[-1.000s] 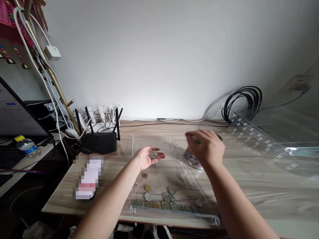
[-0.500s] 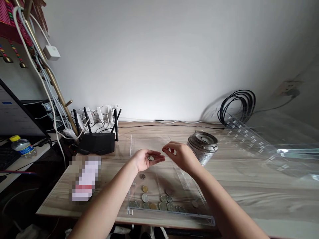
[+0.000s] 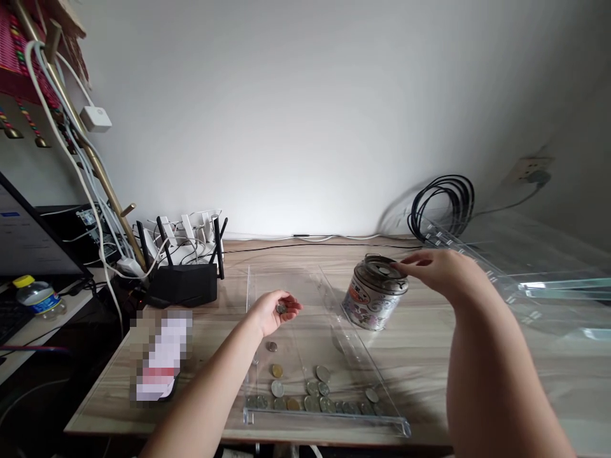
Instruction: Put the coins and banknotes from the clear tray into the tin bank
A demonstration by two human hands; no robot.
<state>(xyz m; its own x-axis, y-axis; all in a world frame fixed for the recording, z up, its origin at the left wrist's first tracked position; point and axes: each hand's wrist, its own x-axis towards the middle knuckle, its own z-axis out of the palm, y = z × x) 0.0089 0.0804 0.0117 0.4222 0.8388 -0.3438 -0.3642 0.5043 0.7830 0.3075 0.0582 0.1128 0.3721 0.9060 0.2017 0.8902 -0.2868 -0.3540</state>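
My left hand is cupped, palm up, with a few small silvery coins resting in it. It hovers over a clear plastic tray where several silver and gold coins lie, mostly along the near edge. To the right of the tray stands a round metal tin with a printed pattern and a wire clasp. At its lid is my right hand, thumb and fingers pinched together. A pale disc like a coin shows on the lid beside the fingertips; whether they grip it is unclear.
A black router and white devices stand at the back left. A pixelated phone-like object lies at the left edge. Coiled black cable leans against the wall. Clear plastic panels occupy the right side of the table.
My right hand has moved right, from beside my left hand to the tin's lid. My left hand stays over the tray with its coins. The view has shifted slightly.
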